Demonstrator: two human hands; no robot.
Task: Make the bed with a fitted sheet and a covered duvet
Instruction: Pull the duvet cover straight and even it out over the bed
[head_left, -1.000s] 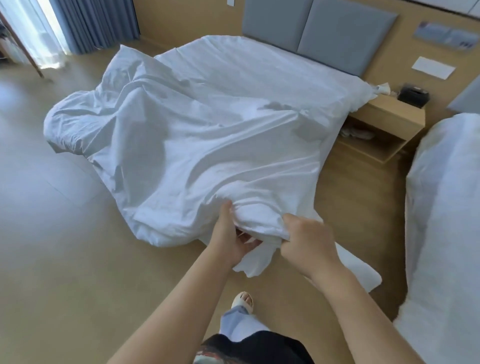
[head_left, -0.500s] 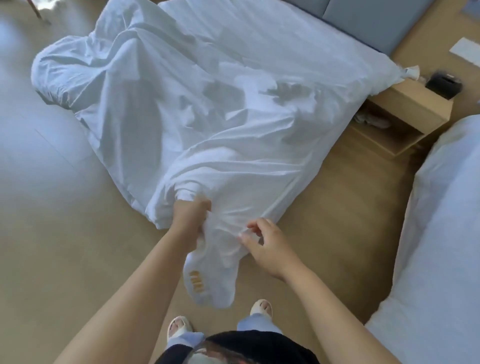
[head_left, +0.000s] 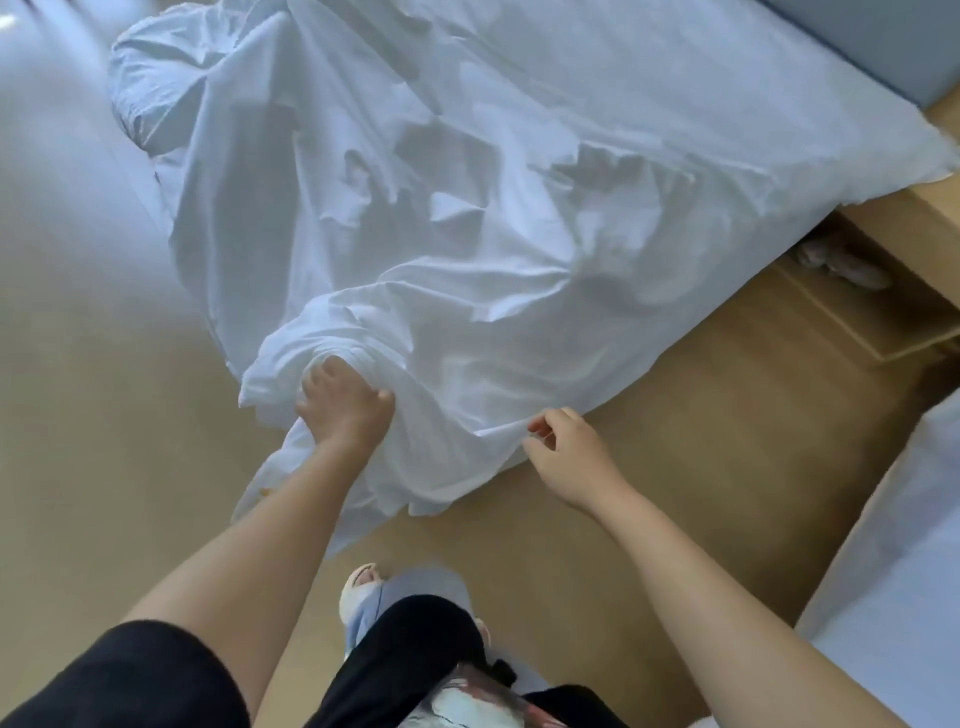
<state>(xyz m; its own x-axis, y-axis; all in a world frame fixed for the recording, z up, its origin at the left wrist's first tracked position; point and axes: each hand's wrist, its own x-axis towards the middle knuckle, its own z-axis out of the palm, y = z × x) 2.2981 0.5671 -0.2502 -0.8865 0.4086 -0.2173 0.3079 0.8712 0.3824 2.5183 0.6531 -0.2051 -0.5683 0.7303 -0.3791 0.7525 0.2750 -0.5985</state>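
At the far left, the crumpled white cotton sheet (head_left: 467, 208) bulges over the bed's far corner and spills onto the pale tan floor (head_left: 93, 415). It covers the whole mattress and its near corner hangs to the floor in front of the person. The left hand (head_left: 345, 410) has its fingers buried in a thick bunch of that near corner, clenched round the fabric. Just to its right, the right hand (head_left: 566, 457) reaches for the hem with thumb and forefinger curled. I cannot tell whether they already pinch the edge or only touch it.

The step looks like finding and spreading the near corner. The next move likely calls for both hands to hold the hem apart and draw it square over the mattress corner.

The folds hide whether this is the fitted sheet or the duvet cover. The light wooden bedside cabinet (head_left: 883, 322) is cut off at the right edge, and the objects on its shelf are blurred.
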